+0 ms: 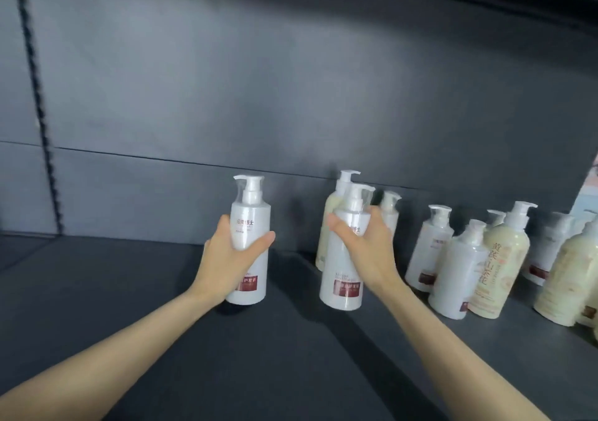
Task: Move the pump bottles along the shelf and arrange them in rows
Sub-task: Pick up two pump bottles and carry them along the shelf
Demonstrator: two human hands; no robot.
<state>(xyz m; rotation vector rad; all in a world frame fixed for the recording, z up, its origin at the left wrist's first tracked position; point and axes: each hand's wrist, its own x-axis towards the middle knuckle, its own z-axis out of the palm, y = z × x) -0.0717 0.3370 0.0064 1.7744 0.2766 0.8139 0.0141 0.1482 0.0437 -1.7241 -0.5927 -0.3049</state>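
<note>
Bottle-moving seems underway: left hand (231, 255) grips the left bottle (254, 270), right hand (367, 250) grips the right bottle (339, 270); next, both need setting upright in line on the shelf (145, 323).

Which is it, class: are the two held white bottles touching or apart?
Apart. The head view shows a plain strip of dark shelf between the left bottle and the right bottle.
</note>
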